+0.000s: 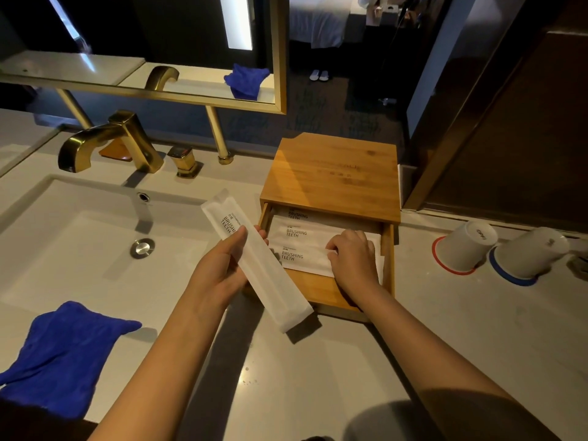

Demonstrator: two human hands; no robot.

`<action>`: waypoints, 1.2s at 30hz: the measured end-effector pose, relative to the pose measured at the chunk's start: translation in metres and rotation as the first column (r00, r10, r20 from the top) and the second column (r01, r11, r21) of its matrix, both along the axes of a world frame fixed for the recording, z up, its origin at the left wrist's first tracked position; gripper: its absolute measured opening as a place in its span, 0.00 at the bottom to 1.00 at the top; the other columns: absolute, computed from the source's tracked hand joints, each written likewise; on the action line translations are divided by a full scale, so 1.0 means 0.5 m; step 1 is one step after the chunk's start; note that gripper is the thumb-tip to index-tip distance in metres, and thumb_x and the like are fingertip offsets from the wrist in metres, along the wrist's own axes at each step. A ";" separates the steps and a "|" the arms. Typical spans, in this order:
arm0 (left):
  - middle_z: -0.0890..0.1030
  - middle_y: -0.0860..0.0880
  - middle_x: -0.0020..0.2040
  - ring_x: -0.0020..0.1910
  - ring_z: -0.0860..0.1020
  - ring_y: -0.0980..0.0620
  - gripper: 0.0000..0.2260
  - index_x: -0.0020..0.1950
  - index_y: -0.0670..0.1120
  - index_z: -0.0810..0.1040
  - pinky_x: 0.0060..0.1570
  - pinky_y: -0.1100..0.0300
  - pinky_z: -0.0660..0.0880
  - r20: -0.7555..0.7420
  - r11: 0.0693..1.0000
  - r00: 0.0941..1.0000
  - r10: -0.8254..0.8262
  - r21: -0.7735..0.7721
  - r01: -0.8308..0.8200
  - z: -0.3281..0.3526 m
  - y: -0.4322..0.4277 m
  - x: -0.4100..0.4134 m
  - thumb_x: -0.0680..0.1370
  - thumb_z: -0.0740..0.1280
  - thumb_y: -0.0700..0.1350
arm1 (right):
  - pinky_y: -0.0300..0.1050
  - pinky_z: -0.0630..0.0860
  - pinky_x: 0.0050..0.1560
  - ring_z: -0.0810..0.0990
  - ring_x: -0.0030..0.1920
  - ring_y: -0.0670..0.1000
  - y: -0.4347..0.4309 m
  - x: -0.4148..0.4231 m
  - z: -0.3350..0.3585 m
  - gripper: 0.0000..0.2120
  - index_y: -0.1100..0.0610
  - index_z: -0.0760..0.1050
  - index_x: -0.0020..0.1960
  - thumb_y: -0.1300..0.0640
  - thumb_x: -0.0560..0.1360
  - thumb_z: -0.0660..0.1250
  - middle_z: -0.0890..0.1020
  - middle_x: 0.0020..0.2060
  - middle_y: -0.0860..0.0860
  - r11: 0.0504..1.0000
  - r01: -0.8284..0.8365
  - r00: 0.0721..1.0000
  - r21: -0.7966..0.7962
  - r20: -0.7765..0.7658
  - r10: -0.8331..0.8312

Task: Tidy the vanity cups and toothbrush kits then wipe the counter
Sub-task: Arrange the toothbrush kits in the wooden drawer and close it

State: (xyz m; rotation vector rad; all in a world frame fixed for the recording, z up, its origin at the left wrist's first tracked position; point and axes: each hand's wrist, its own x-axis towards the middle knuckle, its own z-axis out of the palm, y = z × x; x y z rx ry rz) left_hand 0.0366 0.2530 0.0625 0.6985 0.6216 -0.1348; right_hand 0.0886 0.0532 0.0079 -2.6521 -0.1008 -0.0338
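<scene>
Two hands at counter's back edge: left hand (pixel 222 265) gripping a toothbrush kit (pixel 254 262); right hand (pixel 351 254) curled, pressing kits (pixel 299 232) in drawer (pixel 388 249).

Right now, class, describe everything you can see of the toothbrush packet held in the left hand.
The toothbrush packet is a long, flat white sachet, paper-like, printed BRUSHING TEETH in dark letters near its far end. It looks sealed and uncreased. It slants from upper left, over the sink edge, to lower right above the counter, casting a shadow there. The left hand has it in its grip near the middle, thumb on top.
</scene>
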 end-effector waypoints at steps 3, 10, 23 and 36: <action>0.83 0.41 0.49 0.51 0.82 0.46 0.12 0.54 0.44 0.74 0.46 0.44 0.80 -0.005 0.999 1.000 0.010 -0.046 -0.010 -0.002 -0.004 0.003 0.73 0.69 0.41 | 0.43 0.69 0.54 0.72 0.57 0.53 0.002 0.001 -0.003 0.05 0.55 0.77 0.51 0.60 0.76 0.65 0.77 0.54 0.53 1.000 0.015 0.999 -0.015 0.042 -0.014; 0.84 0.40 0.46 0.52 0.82 0.45 0.11 0.56 0.44 0.73 0.54 0.41 0.77 0.024 0.995 1.000 -0.003 -0.100 0.005 -0.002 -0.021 0.009 0.74 0.67 0.41 | 0.44 0.73 0.46 0.76 0.50 0.53 0.007 -0.004 0.030 0.06 0.58 0.76 0.52 0.58 0.78 0.61 0.80 0.50 0.55 0.999 0.018 0.999 0.029 -0.049 -0.017; 0.82 0.42 0.54 0.57 0.79 0.44 0.13 0.61 0.46 0.73 0.53 0.45 0.78 0.160 0.993 0.983 -0.086 0.089 0.072 0.005 -0.067 0.008 0.77 0.64 0.43 | 0.39 0.81 0.41 0.84 0.46 0.45 0.041 -0.053 0.133 0.04 0.45 0.77 0.45 0.54 0.74 0.69 0.83 0.46 0.46 0.694 0.022 0.852 0.719 -0.376 0.363; 0.82 0.50 0.55 0.54 0.80 0.54 0.13 0.58 0.51 0.77 0.50 0.61 0.78 0.207 0.746 0.955 -0.214 0.665 0.023 0.002 -0.045 -0.003 0.75 0.66 0.39 | 0.42 0.79 0.45 0.79 0.49 0.49 -0.010 -0.013 0.157 0.09 0.57 0.80 0.55 0.62 0.76 0.66 0.82 0.49 0.50 0.767 0.065 0.952 0.639 -0.271 0.145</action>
